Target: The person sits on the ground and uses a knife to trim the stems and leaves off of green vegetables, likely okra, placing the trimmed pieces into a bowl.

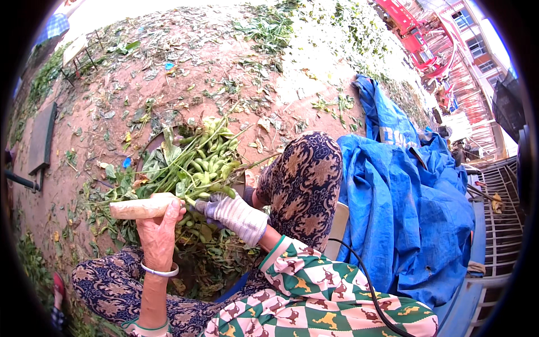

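Observation:
My left hand [158,231], bare and with a light bracelet at the wrist, is closed round a thick, pale tan cylinder [135,209]. It looks like a wooden handle or roll; its exact kind I cannot tell. Beside it, my right hand [238,216] wears a striped white and purple knitted glove with grey fingertips. Its fingers are closed at the near end of a bundle of green bean stalks [178,160], partly hidden by the plants. Plump green pods [210,168] hang on the stalks, just beyond both hands. More pods and leaves lie below, between my knees.
A crumpled blue tarp [387,196] fills the right side, next to a metal grille [499,219]. Leaf litter covers the reddish ground [185,98]. At the left are a dark flat board [43,137] and a small stool [76,49]. Red machinery [412,39] stands far right.

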Available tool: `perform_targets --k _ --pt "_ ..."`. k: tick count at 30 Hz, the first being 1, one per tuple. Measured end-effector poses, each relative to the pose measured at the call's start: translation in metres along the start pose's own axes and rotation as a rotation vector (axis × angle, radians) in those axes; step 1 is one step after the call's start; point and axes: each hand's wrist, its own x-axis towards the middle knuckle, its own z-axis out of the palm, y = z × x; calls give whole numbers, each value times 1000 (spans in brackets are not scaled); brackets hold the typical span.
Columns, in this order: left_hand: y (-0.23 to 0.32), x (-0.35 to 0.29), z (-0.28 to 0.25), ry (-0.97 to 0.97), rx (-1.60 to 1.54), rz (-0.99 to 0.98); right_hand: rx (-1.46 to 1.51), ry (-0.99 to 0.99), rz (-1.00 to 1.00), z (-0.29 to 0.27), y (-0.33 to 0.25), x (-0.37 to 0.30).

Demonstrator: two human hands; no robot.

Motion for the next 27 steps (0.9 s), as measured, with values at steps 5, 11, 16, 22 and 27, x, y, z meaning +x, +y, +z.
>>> perform_targets --k 5,11,16,22,27 --pt "-8 -3 1 72 -115 -42 -23 -27 -15 13 0 -3" --pt "-23 2 -3 30 137 198 -354 138 -321 30 27 9" --pt "-14 -1 5 40 169 206 -633 196 -327 26 8 -1" --pt "-16 0 11 56 327 295 -672 225 -340 26 13 0" --pt "-15 -4 21 126 553 500 -708 366 -359 36 28 3"
